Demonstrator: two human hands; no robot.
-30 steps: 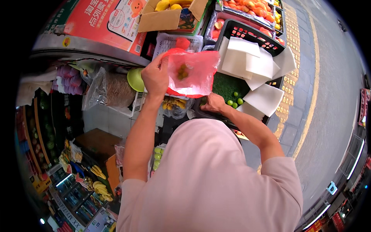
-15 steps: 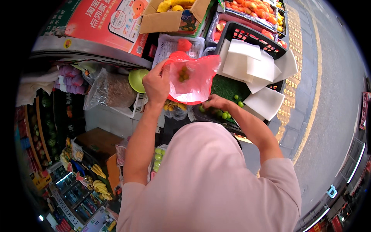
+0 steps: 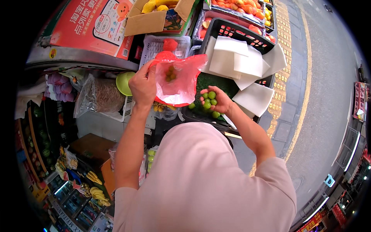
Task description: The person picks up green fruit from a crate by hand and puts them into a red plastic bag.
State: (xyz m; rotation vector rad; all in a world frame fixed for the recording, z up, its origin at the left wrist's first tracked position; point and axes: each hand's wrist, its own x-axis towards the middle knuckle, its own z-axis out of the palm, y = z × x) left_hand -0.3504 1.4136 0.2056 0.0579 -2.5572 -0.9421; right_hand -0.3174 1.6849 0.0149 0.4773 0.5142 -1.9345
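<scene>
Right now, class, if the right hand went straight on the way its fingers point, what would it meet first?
The right hand would probably meet the red bag first, though depth here is unclear.

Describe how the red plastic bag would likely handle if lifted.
The red plastic bag is probably floppy: its thin film is creased. The left hand grips it on one side, so the opposite edge may sag. It is likely light for its size, as just a small cluster of round fruits shows inside, and those may roll.
</scene>
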